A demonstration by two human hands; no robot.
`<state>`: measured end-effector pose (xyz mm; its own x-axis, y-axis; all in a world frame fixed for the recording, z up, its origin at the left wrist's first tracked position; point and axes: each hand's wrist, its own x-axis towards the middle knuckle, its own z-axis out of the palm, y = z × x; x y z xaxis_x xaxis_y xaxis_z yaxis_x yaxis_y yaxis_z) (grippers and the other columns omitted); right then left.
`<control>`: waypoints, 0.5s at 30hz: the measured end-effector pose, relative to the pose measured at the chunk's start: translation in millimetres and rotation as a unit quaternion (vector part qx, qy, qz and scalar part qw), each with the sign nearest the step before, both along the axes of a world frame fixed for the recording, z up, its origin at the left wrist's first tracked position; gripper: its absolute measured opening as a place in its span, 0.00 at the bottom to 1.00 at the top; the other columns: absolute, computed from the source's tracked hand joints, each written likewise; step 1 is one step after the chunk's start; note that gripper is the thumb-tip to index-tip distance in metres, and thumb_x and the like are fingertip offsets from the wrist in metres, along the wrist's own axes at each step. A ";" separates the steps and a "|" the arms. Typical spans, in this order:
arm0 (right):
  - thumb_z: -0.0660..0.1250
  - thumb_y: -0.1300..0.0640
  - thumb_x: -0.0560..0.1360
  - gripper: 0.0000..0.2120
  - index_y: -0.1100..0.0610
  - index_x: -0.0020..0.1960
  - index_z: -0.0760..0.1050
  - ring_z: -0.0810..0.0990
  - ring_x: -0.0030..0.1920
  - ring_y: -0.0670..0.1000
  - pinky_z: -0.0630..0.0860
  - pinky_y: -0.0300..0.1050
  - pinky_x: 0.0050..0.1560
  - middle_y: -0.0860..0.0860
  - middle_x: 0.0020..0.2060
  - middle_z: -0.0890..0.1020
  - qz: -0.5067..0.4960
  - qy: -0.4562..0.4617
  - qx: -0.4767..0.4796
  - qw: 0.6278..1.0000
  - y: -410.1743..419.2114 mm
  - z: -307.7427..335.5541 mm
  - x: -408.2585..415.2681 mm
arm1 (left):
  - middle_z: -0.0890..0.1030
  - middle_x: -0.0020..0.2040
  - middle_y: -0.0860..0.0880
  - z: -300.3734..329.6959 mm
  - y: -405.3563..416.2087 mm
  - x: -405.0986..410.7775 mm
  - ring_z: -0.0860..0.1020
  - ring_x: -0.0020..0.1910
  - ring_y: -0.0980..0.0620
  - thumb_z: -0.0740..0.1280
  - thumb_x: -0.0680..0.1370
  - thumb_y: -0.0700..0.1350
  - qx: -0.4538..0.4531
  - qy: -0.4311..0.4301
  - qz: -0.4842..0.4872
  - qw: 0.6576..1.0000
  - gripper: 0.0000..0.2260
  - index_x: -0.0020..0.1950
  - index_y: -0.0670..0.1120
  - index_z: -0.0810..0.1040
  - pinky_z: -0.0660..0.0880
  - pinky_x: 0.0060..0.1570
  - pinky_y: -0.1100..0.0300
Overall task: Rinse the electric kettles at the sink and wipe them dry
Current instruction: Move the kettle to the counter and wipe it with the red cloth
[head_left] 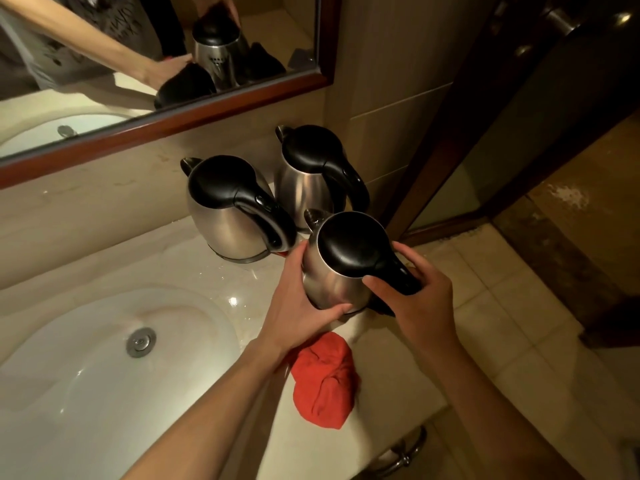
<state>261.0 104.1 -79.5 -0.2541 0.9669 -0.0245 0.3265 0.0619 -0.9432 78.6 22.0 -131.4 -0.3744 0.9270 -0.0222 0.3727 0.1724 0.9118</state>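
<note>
Both hands hold the near kettle (341, 268) at the tabletop (194, 271) edge, left hand (301, 306) cupping its body, right hand (420, 299) gripping the handle, cloth (323, 379) idle, so wiping probably remains.

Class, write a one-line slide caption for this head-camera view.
Both hands grip the nearest steel kettle beside two others; red cloth lies by the sink.

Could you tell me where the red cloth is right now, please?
In the head view, the red cloth lies bunched on the counter's front edge, right of the sink basin, just below the kettle both hands hold.
</note>
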 end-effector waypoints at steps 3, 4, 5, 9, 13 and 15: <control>0.80 0.42 0.64 0.38 0.55 0.71 0.76 0.80 0.52 0.36 0.78 0.29 0.51 0.38 0.52 0.81 -0.004 -0.076 0.068 0.995 -9.2 5.7 -2.4 | 0.62 0.78 0.56 3.3 -7.9 -1.4 0.61 0.76 0.61 0.82 0.64 0.58 -0.009 0.004 0.010 1.000 0.54 0.81 0.53 0.52 0.63 0.73 0.63; 0.81 0.43 0.66 0.41 0.56 0.73 0.73 0.77 0.54 0.38 0.75 0.27 0.50 0.43 0.56 0.79 -0.015 -0.109 0.088 0.990 -13.7 7.7 -2.2 | 0.61 0.79 0.56 5.8 -13.5 -2.7 0.61 0.76 0.62 0.81 0.65 0.61 -0.013 0.006 0.017 1.000 0.54 0.81 0.53 0.51 0.61 0.72 0.68; 0.81 0.45 0.68 0.41 0.57 0.75 0.71 0.75 0.56 0.42 0.74 0.28 0.52 0.49 0.60 0.77 -0.021 -0.136 0.119 0.983 -18.8 9.3 -0.4 | 0.61 0.78 0.57 8.6 -20.2 -4.4 0.60 0.76 0.63 0.79 0.65 0.64 -0.015 0.010 0.026 1.000 0.54 0.81 0.54 0.51 0.59 0.70 0.72; 0.73 0.44 0.73 0.30 0.60 0.69 0.74 0.75 0.62 0.58 0.72 0.48 0.63 0.56 0.61 0.77 0.070 -0.174 0.359 0.915 -44.7 7.3 -3.3 | 0.63 0.77 0.56 23.6 -57.3 -15.0 0.63 0.75 0.61 0.73 0.67 0.69 -0.026 0.053 0.051 0.997 0.49 0.80 0.54 0.55 0.62 0.71 0.65; 0.71 0.43 0.74 0.27 0.61 0.65 0.79 0.76 0.63 0.55 0.76 0.61 0.65 0.55 0.57 0.83 0.206 -0.203 0.315 0.904 -82.2 4.6 -35.8 | 0.67 0.76 0.52 42.1 -115.6 -31.2 0.65 0.73 0.56 0.65 0.72 0.70 -0.068 0.168 0.081 0.980 0.41 0.79 0.50 0.62 0.63 0.71 0.59; 0.72 0.40 0.75 0.32 0.62 0.69 0.77 0.74 0.65 0.55 0.75 0.59 0.66 0.56 0.60 0.81 0.286 -0.230 0.281 0.887 -99.8 10.1 -56.4 | 0.68 0.76 0.49 50.8 -153.2 -43.2 0.65 0.74 0.51 0.62 0.74 0.70 -0.103 0.234 0.103 0.961 0.39 0.78 0.48 0.65 0.64 0.73 0.52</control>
<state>204.6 4.2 -69.3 -0.7944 0.5760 0.1928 0.4323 0.7592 -0.4866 35.4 -131.2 -80.6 -0.5636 0.8258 0.0190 0.6724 0.4453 0.5913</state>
